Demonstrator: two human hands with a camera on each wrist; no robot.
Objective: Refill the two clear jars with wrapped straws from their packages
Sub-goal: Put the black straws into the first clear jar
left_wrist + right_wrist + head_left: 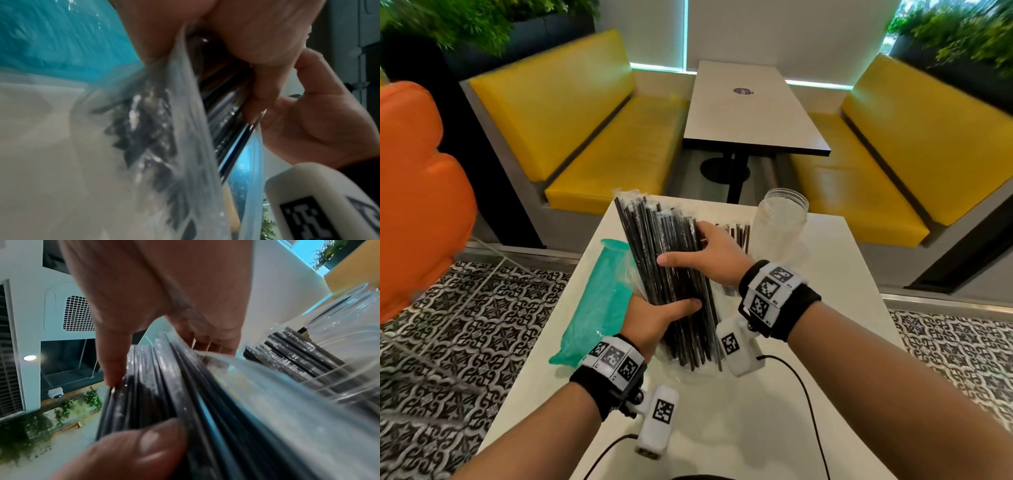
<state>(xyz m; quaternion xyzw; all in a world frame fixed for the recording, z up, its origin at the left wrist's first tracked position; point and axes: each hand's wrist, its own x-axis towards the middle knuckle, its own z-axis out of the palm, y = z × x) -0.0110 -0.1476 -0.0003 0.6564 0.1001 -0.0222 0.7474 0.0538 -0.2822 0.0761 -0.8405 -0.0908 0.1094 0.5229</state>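
A thick bundle of black wrapped straws [664, 260] leans upright over the white table [842, 274], its lower end in a clear plastic bag [164, 129]. My left hand [671, 308] grips the bundle low down, thumb across its front. Higher up, my right hand [688, 246] holds the middle of the bundle, thumb [115, 353] on one side and fingers [205, 337] on the other. An empty clear jar [780, 226] stands just right of my right hand. More black straws [298, 356] stand beside that jar; I cannot tell whether a second jar holds them.
A teal straw package [599, 301] lies on the table left of the bundle. Yellow benches [599, 137] and another white table [750, 113] stand beyond. An orange seat [417, 192] is at the left, over patterned floor tiles [465, 342].
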